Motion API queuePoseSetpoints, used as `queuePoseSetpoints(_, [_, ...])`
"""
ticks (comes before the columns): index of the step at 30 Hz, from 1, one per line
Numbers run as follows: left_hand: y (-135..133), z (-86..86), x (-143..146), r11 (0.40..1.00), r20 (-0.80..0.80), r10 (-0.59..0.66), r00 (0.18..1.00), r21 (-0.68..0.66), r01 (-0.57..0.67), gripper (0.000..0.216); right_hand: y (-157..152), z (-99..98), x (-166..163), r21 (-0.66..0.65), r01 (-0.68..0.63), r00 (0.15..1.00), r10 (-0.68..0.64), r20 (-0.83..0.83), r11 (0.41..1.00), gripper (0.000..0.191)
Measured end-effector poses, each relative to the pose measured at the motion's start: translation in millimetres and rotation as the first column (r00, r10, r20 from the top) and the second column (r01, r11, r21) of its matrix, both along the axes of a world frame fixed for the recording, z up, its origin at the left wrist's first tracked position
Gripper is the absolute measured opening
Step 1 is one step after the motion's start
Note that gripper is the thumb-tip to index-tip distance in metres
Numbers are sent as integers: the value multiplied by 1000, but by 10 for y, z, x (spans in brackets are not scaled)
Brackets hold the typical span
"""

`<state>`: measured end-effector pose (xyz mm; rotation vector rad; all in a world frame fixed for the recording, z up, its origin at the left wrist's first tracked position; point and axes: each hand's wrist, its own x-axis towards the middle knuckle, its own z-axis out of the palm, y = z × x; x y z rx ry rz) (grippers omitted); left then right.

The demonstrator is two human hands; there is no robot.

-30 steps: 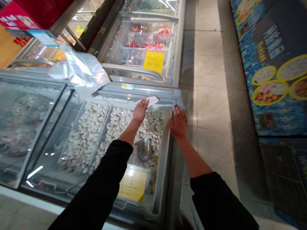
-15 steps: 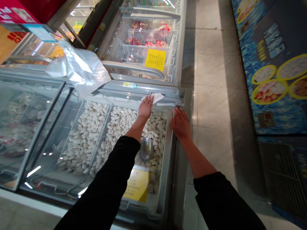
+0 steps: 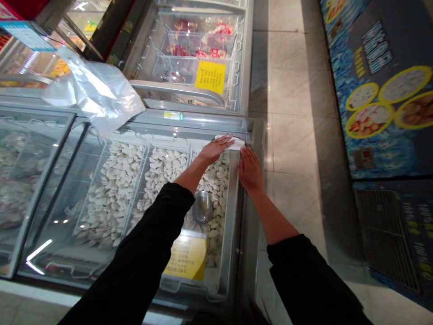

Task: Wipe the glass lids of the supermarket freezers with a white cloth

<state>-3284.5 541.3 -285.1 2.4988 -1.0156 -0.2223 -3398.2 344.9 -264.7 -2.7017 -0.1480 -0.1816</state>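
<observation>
My left hand presses a folded white cloth onto the glass lid near the far right corner of a chest freezer, its fingers stretched over the cloth. My right hand lies flat on the lid's right frame, holding nothing, its fingertips close to the cloth's end. Under the glass, white dumplings fill wire baskets. A metal scoop rests on the dumplings below my left forearm.
A crumpled clear plastic bag lies across the freezer's back rim. Behind stands another freezer with a yellow sign. A tiled aisle runs along the right, and a blue printed freezer stands beyond it.
My left hand has slid the cloth to the right, into the corner by my right hand. My right hand stays on the frame. The view has shifted slightly.
</observation>
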Motion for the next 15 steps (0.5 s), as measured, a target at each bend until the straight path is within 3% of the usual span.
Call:
queuePoseSetpoints(3, [8,-34,-546,966,41,259,965,-10,-259,80,-3,30,7,32,18,999,-17,-31,999,58])
queuePoseSetpoints(7, [-54,-91,-1265,951,42,308,951,-12,-307,66,9,70,12,66,-2,999,4,-34,998,57])
queuePoseSetpoints(9, [-97,-104,-1298,948,36,319,947,-4,-320,61,11,76,12,79,0,999,2,-34,997,57])
queuePoseSetpoints(13, [-197,-124,-944,934,22,357,934,10,-358,62,10,63,-1,73,13,1000,-12,-16,997,56])
queuePoseSetpoints(15, [-209,-139,-912,927,17,374,927,-2,-374,65,12,53,-35,55,5,1000,-5,2,998,56])
